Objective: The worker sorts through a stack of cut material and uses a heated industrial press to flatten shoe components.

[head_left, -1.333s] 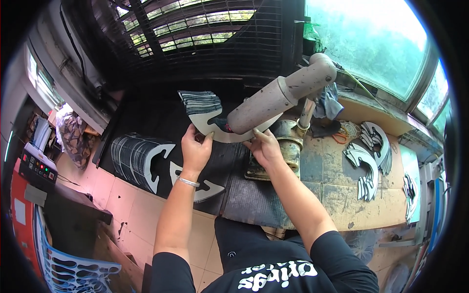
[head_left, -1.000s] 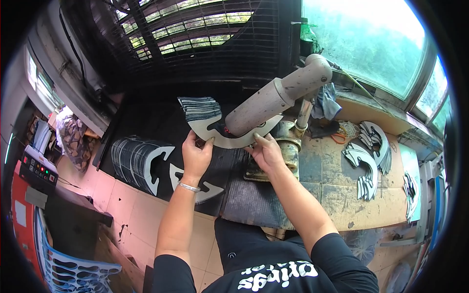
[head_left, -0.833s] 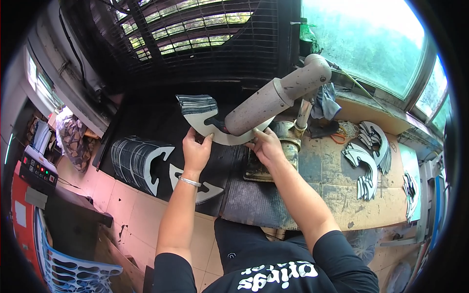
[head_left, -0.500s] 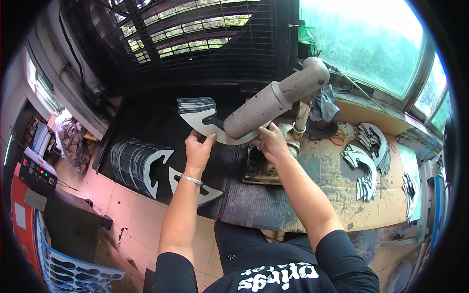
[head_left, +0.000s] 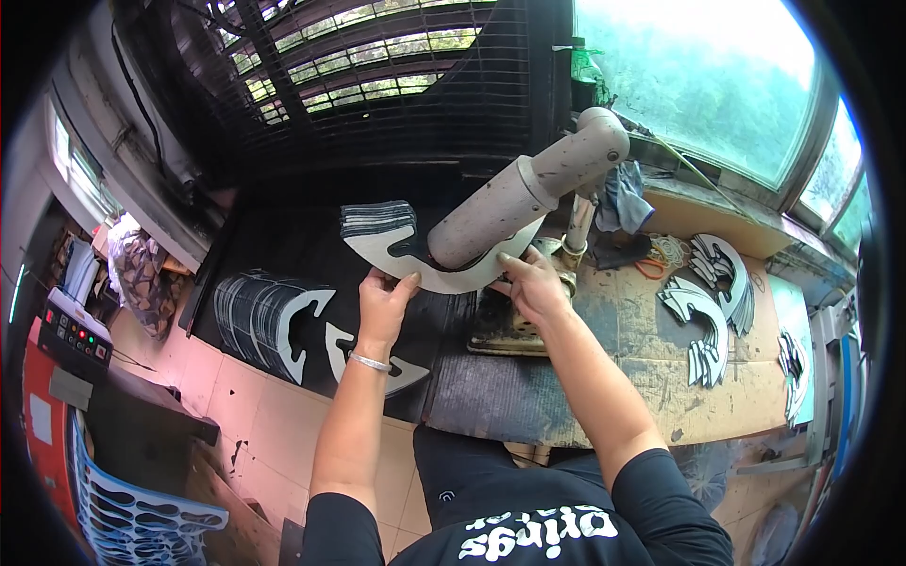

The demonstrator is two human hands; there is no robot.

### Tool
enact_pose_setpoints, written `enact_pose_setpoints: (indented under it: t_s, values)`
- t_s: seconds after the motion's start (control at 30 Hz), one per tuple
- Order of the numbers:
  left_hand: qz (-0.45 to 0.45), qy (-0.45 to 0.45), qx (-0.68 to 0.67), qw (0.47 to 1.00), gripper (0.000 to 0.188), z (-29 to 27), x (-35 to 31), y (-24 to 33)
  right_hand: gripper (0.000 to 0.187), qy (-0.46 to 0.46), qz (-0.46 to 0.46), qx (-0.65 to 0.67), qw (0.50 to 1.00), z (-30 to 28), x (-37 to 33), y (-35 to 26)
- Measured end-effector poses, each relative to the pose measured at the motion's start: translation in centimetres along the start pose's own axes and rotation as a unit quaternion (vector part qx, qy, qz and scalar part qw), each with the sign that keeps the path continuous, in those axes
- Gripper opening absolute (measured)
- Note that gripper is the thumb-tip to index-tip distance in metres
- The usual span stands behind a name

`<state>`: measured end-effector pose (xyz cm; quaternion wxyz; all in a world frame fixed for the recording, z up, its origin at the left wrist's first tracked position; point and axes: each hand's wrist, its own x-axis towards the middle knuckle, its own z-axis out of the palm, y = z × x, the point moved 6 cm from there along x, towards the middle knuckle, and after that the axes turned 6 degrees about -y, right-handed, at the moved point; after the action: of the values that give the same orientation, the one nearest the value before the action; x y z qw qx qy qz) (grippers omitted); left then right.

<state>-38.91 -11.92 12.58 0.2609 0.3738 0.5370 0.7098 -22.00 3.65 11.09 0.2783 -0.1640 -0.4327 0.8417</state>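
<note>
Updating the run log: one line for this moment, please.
left hand: gripping curved grey cut piece | right hand: pressing its other end | piece under machine arm | similar pieces stacked behind

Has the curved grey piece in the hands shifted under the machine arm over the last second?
Yes, slightly. The curved grey piece, held by the left hand and right hand, has slid right and turned under the machine arm.

Matt grey curved sheet (head_left: 444, 274) (metal), dusty cylinder (head_left: 510, 203)
</note>
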Motion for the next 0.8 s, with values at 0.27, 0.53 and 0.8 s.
enact_pose_setpoints:
  t_s: [0.27,0.53,0.8]
  values:
    - [-0.055,-0.002,-0.151,0.987,0.027,1.2,1.3,-2.9,0.026,0.007,-0.010,-0.076,0.997,-1.0,2.3,-1.7]
    - [-0.073,-0.028,-0.208,0.975,0.028,1.8,1.0,-4.2,0.026,0.025,-0.018,-0.122,0.992,-1.0,1.6,-2.9]
    - [-0.096,-0.037,-0.226,0.969,0.030,1.9,-0.3,-4.6,0.031,0.017,-0.021,-0.128,0.991,-1.3,0.3,-2.4]
